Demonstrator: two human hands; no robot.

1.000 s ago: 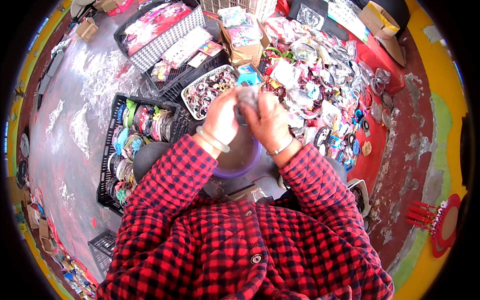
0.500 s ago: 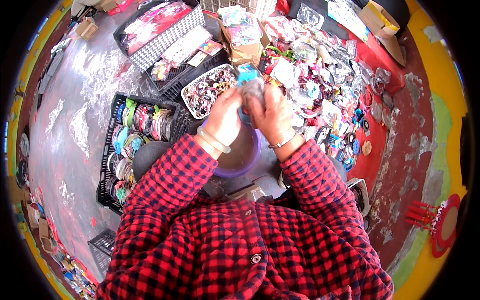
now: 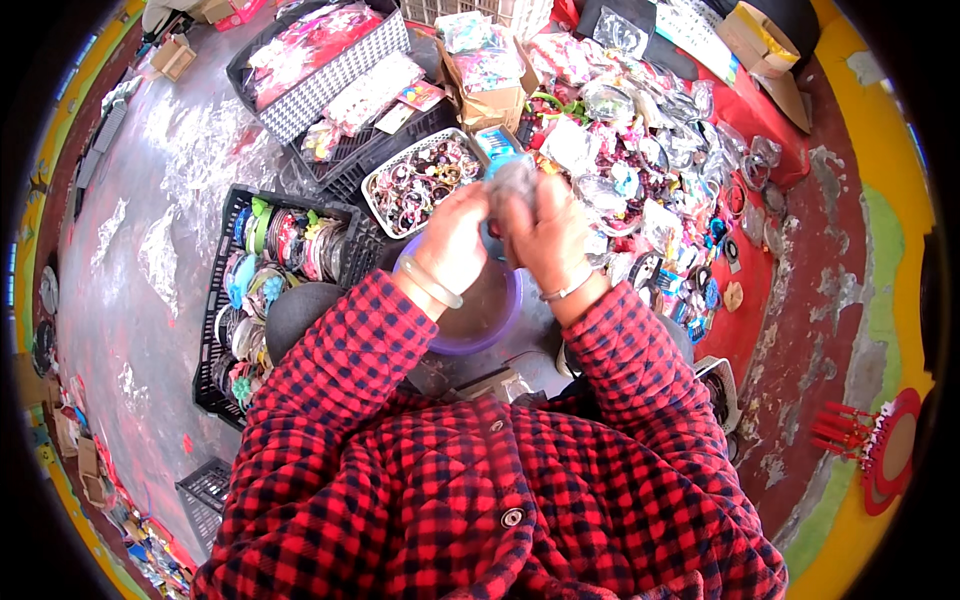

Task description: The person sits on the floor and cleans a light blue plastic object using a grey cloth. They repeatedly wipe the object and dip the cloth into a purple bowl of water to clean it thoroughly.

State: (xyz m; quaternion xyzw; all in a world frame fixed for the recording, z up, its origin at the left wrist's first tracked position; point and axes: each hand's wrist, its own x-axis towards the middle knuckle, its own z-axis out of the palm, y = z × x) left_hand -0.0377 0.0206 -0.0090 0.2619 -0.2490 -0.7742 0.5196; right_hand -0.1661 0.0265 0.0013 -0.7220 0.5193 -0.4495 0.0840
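Note:
Above a purple basin (image 3: pixel 470 347) with murky grey water, my two hands meet. A crumpled grey cloth (image 3: pixel 514 180) is bunched in my right hand (image 3: pixel 550 232), whose fingers curl over it. My left hand (image 3: pixel 452 238) is closed against the same spot, gripping a light-blue thing (image 3: pixel 491 240) that shows only in part beneath the cloth. Its kind is hidden by the fingers. Just beyond the hands is a white basket (image 3: pixel 383 212) full of hair ties and small hair accessories.
A black crate (image 3: pixel 222 300) of headbands stands at the left. Behind it are a larger crate (image 3: pixel 335 75) with plastic-wrapped packs and a cardboard box (image 3: pixel 492 105). A big heap of bagged accessories (image 3: pixel 640 150) covers the red cloth (image 3: pixel 745 320) at the right.
Both hands have shifted slightly, with the grey cloth moving a little over the blue thing. Both remain closed above the basin.

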